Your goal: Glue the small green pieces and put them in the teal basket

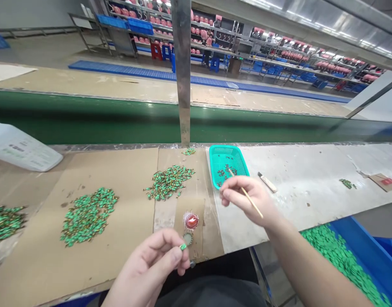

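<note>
My left hand (162, 260) pinches a tiny green piece (182, 247) between thumb and forefinger, above the table's front edge. A thin wooden stick (251, 202) rests in my right hand (245, 197), slanting across the fingers. The fingertips of that hand are closed at the near side of a green plastic basket (213, 164); whether they also grip something small is unclear. Small dark pieces (227, 169) lie scattered in the basket. Between the hands, a bottle cap with red contents (192, 220) sits on the cardboard, with a second round cap (188, 238) partly behind my left hand.
Piles of small green-and-gold pieces (88, 217) (170, 181) lie on cardboard at the left and middle. A white plastic container (21, 147) stands far left. A metal post (183, 76) rises behind. A blue bin (352, 238) of green pieces is lower right; a brush-like tool (267, 182) lies right.
</note>
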Demonstrator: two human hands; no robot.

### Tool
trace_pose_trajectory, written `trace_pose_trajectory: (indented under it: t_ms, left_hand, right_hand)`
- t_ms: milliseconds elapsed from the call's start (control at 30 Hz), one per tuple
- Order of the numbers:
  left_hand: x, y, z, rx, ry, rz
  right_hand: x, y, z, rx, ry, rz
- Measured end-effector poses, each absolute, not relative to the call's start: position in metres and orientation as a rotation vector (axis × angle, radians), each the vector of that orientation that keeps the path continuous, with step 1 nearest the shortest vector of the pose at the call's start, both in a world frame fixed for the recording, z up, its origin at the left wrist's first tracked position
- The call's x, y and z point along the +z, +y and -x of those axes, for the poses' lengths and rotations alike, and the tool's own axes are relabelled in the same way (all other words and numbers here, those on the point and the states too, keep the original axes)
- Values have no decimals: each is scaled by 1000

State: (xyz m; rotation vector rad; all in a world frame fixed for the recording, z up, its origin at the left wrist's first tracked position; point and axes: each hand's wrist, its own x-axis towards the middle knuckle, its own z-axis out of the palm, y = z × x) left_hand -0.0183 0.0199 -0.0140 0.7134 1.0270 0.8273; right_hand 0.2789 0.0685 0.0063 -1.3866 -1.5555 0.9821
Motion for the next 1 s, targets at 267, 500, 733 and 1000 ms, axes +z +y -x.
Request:
trace_pose_trajectory:
  t_ms: [267, 500, 733, 1000]
  left_hand:
    - [-5, 21, 6, 754, 838, -782]
    - [0, 11, -3, 785, 714, -685]
    - [11, 7, -3, 770, 700, -685]
    - [10, 7, 0, 769, 749, -753]
  right_hand:
    - [2, 6, -228, 1372, -1130, 935]
    - [4, -11, -216, 934, -1413, 907]
    - [4, -19, -210, 827, -1505, 875]
    - [10, -16, -213, 754, -1600, 868]
